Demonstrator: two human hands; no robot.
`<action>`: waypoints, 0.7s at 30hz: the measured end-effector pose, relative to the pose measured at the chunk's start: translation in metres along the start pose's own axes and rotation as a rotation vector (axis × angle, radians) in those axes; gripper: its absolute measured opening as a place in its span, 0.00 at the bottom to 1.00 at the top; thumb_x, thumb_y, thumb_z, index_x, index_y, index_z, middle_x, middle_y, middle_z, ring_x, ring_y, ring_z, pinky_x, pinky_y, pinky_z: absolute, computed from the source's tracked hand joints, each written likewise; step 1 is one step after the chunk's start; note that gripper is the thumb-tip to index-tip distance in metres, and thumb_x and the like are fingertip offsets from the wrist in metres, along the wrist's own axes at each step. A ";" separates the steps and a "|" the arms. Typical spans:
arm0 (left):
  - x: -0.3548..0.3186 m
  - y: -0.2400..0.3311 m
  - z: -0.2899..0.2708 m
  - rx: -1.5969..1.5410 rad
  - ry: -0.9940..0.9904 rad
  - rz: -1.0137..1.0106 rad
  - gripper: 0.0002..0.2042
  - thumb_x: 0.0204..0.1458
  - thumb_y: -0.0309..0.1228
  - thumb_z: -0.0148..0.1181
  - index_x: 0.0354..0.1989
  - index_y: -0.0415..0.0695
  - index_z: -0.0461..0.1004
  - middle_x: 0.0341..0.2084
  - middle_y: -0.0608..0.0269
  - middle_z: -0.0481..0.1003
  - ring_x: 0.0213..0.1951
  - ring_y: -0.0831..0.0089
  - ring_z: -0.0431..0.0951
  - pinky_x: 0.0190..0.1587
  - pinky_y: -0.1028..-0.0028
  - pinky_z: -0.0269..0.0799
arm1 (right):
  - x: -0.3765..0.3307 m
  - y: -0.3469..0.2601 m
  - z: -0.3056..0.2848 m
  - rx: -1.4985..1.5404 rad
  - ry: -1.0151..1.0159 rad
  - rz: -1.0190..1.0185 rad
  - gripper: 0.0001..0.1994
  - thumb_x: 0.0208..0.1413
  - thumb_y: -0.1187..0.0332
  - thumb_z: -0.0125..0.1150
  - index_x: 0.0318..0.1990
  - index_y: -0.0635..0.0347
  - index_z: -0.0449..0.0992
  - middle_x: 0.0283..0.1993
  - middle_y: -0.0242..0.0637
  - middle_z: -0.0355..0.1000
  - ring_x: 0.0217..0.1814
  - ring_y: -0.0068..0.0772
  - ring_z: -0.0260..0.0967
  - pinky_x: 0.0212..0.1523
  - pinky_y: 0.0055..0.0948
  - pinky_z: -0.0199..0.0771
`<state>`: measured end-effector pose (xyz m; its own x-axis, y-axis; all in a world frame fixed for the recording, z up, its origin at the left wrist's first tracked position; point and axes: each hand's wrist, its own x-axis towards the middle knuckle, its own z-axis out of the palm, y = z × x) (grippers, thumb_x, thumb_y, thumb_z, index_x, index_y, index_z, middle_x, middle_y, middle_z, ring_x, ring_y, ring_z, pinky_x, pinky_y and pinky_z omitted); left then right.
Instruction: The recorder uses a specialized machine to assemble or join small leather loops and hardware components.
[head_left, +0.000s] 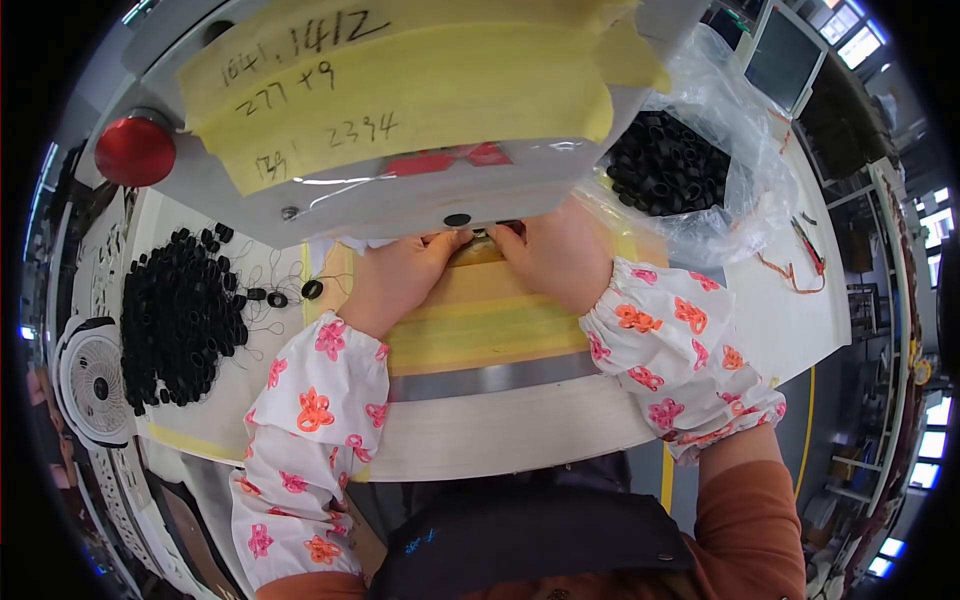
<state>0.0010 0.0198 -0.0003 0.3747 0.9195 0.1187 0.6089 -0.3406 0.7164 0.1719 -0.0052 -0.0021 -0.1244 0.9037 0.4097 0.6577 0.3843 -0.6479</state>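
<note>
Small piece (480, 233), at the machine's lower front edge, between the two hands; mostly covered, a dark-and-light glint at most, exact shape too small to tell. Left hand (405, 275) and right hand (562, 258) meet at it from either side, thumbs and index fingers drawn in close; cannot tell if the fingers are clamped on it. Machine housing (365, 205): smooth, pale grey, wrinkled yellow sheet (430, 95) with handwriting stuck on, domed glossy red button (135, 150) at left.

Under the hands, layered matte yellow tape (500, 338), then a shiny metal strip (490, 379). Bench (500, 435) white, smooth, front edge curved by the lens. Left: heap of black rings (190, 315), short hollow cylinders, thin wiry loops trailing; few loose ones nearer the hand. Right: crinkled clear plastic bag (765, 205) with more black rings (670, 165) inside, red-handled tool (808, 245) and orange cord beside it.

Sleeve covers (675, 345): gathered white fabric, pink and orange flowers. Dark apron (530, 540) below. Beyond: white round fan (98, 388) left; monitor (785, 58) upper right; grey floor (790, 430), yellow line, shelving, bright windows.
</note>
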 end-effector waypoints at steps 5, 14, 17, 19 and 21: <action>0.005 -0.007 0.012 -0.033 0.016 0.030 0.09 0.45 0.36 0.56 0.29 0.45 0.75 0.20 0.63 0.74 0.23 0.71 0.73 0.27 0.74 0.66 | -0.002 0.012 0.003 0.003 -0.035 0.055 0.05 0.40 0.75 0.55 0.22 0.66 0.66 0.23 0.47 0.66 0.27 0.49 0.64 0.28 0.39 0.64; 0.007 0.000 0.006 -0.033 0.088 0.010 0.12 0.44 0.39 0.59 0.20 0.42 0.73 0.08 0.71 0.65 0.13 0.81 0.61 0.18 0.77 0.57 | 0.005 0.010 -0.002 0.009 0.026 -0.002 0.05 0.41 0.73 0.57 0.25 0.66 0.72 0.19 0.44 0.68 0.20 0.44 0.66 0.23 0.32 0.66; 0.010 0.010 0.011 0.036 0.021 -0.060 0.13 0.43 0.39 0.61 0.21 0.40 0.73 0.10 0.71 0.68 0.15 0.83 0.63 0.19 0.79 0.59 | -0.001 0.019 -0.002 0.018 -0.013 0.068 0.04 0.41 0.73 0.56 0.23 0.65 0.71 0.18 0.44 0.68 0.21 0.45 0.66 0.22 0.33 0.65; 0.008 0.002 0.012 -0.033 0.024 -0.100 0.14 0.42 0.39 0.61 0.24 0.39 0.74 0.12 0.69 0.70 0.16 0.83 0.66 0.21 0.79 0.61 | -0.003 0.020 0.001 0.003 0.032 0.023 0.04 0.40 0.73 0.57 0.22 0.64 0.69 0.18 0.43 0.68 0.21 0.45 0.66 0.23 0.34 0.65; 0.006 -0.001 0.011 -0.021 0.040 -0.079 0.14 0.42 0.39 0.61 0.24 0.38 0.73 0.13 0.69 0.70 0.16 0.83 0.66 0.21 0.79 0.61 | 0.000 0.022 0.005 -0.020 0.062 -0.033 0.05 0.40 0.73 0.57 0.22 0.64 0.68 0.18 0.43 0.67 0.21 0.45 0.66 0.23 0.35 0.65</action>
<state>0.0101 0.0235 -0.0077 0.2977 0.9505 0.0889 0.6200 -0.2633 0.7391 0.1827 0.0039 -0.0194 -0.1000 0.8769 0.4702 0.6692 0.4090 -0.6205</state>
